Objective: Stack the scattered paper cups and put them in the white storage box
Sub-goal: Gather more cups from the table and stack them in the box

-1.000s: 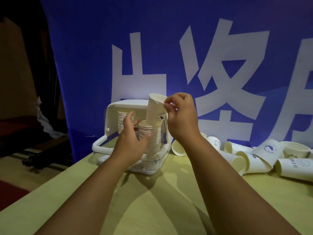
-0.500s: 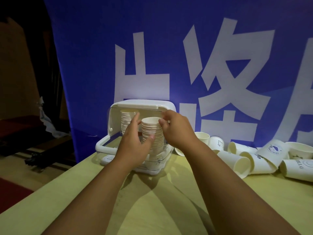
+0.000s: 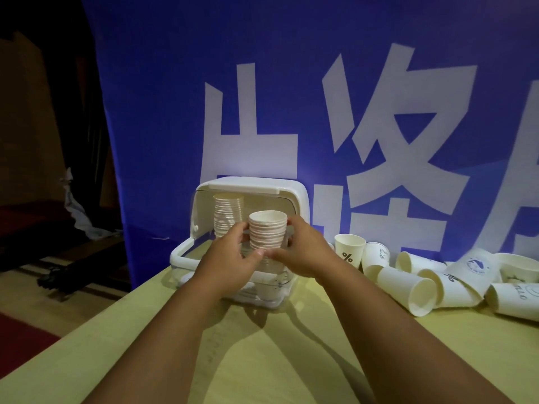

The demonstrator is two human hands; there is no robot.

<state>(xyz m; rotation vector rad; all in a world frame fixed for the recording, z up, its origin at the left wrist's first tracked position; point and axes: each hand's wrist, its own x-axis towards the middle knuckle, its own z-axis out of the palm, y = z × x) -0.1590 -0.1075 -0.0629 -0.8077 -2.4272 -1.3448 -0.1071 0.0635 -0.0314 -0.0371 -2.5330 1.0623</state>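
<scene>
Paper cups [image 3: 420, 291] lie scattered on their sides just right of the white storage box [image 3: 294, 193], with two upright cups [image 3: 348, 252] nearest its right wall, so the job is partly done, not finished. Inside the box, at the back left, a tall rear stack [image 3: 229, 211] already stands under the raised lid. In the front of the box you hold a second, front stack [image 3: 267, 231]: your left hand [image 3: 230, 258] wraps its left side with the thumb across the front, and your right hand [image 3: 303, 252] curls round its right side, so both hands are clamped on the same nested column. Its foot shows through the clear lower wall of the box and seems to rest on the box floor, though you cannot be sure of that from here. By my reckoning this stack is being seated or squared up — what is left is to gather the loose ones right of the box, nest them, and add them in. The box sits near the far left corner of a pale yellow-green table [image 3: 262, 360], and your forearms throw shadows on the tabletop in front of the box. Behind the box hangs a blue banner [image 3: 291, 83] with large white characters. Left of the box the room is dim, with a dark floor and a red strip of carpet [image 3: 17, 339] below the table edge.
</scene>
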